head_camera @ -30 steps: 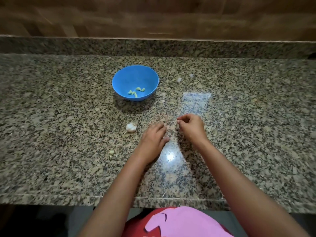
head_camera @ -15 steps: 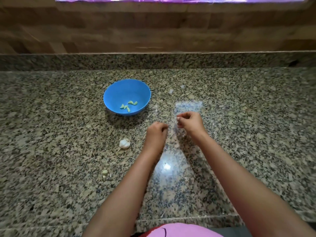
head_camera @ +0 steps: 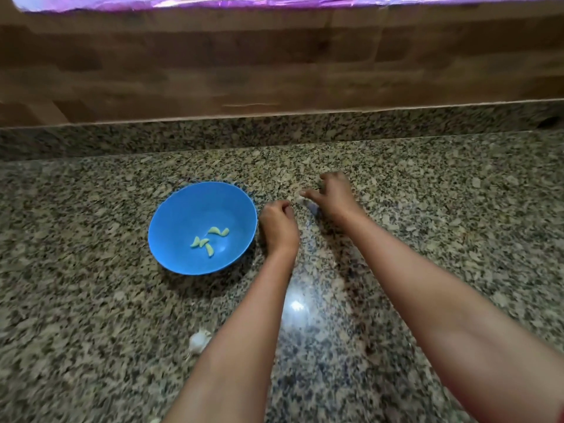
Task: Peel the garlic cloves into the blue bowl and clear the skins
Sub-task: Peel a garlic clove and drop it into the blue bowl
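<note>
The blue bowl (head_camera: 171,221) stands on the granite counter with several peeled garlic cloves (head_camera: 210,239) in its bottom. My left hand (head_camera: 279,224) lies just right of the bowl's rim, fingers curled under; nothing shows in it. My right hand (head_camera: 334,196) is a little farther back and to the right, with its fingers spread low over the counter and a fingertip pointing left at small pale skin bits (head_camera: 300,193). A garlic bulb (head_camera: 199,340) sits near my left forearm, partly hidden by it.
The speckled granite counter (head_camera: 457,227) runs wide to the left and right. A low granite upstand (head_camera: 274,132) and a wood-look wall close off the back. A bright light reflection lies between my forearms.
Both hands moved away from me toward the back of the counter, level with the bowl. My right hand's pinched fingers have spread out. The view tilted up, so the bulb now sits lower.
</note>
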`<act>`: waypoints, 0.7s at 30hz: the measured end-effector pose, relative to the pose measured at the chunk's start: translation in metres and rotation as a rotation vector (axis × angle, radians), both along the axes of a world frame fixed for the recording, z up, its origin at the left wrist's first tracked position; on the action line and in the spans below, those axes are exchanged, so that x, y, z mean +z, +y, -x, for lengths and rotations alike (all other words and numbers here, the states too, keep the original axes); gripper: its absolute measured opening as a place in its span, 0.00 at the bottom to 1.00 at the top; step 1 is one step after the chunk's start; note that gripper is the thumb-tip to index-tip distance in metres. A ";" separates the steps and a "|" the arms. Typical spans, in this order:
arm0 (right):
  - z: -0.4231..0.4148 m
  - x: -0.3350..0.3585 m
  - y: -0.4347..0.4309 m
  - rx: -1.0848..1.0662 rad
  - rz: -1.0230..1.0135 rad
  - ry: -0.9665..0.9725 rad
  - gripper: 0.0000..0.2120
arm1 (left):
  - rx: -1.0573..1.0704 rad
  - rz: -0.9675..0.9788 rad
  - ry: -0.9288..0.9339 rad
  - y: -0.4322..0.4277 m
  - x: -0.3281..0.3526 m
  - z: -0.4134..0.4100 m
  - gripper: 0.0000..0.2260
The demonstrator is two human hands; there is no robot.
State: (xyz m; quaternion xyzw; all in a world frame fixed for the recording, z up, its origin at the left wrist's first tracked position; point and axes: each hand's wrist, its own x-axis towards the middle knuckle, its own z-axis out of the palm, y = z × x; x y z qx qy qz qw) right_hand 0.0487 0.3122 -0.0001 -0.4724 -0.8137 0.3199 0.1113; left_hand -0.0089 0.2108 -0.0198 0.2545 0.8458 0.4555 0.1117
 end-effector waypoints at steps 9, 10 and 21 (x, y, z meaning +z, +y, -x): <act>0.002 -0.007 -0.018 0.298 -0.194 -0.099 0.09 | 0.008 -0.017 -0.023 -0.013 0.003 -0.005 0.10; -0.002 -0.006 -0.026 0.318 -0.207 -0.086 0.09 | 0.000 -0.015 -0.022 -0.019 0.004 -0.009 0.10; -0.076 0.003 -0.165 0.348 -0.116 0.049 0.12 | 0.062 -0.052 -0.047 -0.169 0.007 -0.083 0.09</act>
